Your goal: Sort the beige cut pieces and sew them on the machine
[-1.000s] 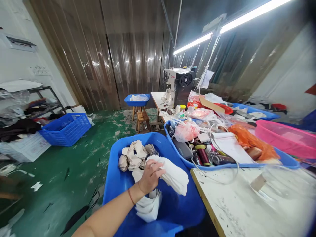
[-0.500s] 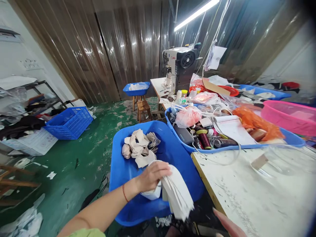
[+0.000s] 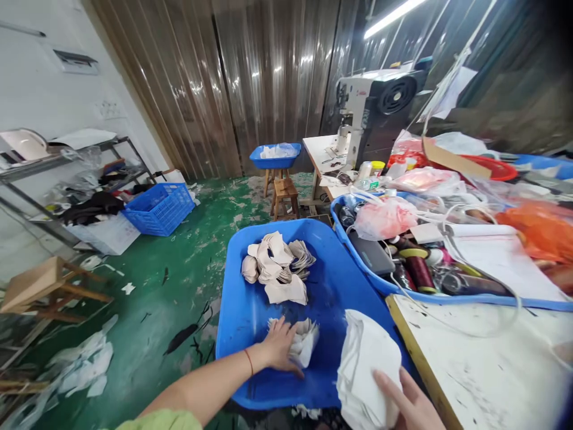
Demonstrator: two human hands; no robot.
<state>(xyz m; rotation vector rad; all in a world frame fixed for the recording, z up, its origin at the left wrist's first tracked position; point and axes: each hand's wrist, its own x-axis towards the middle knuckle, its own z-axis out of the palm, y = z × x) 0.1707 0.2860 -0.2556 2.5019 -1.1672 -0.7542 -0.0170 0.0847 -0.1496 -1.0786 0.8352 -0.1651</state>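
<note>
two hands are busy here, both on white fabric pieces. left hand [image 3: 280, 351] is down in the blue tub [image 3: 331, 286], fingers spread flat over a small stack [image 3: 305, 345] near the front wall, looks like it's pinning the pieces so they don't slide or fan out. right hand [image 3: 409, 403] is at the bottom edge of the shot, fingers curled under a bigger bundle [image 3: 369, 364] and gripping it from below, which keeps the layers together. that bundle hangs over the tub's front right corner, right beside the desk [image 3: 483, 370].

further back in the tub there's a loose pile [image 3: 278, 266] of cream cutouts, apart from both hands. behind the desk edge sits a second tub [image 3: 358, 263] crammed with thread spools [image 3: 418, 269], bags and paper. sewing machine [image 3: 373, 104] is at the back, blue crate [image 3: 159, 209] on the green floor off to the left.
</note>
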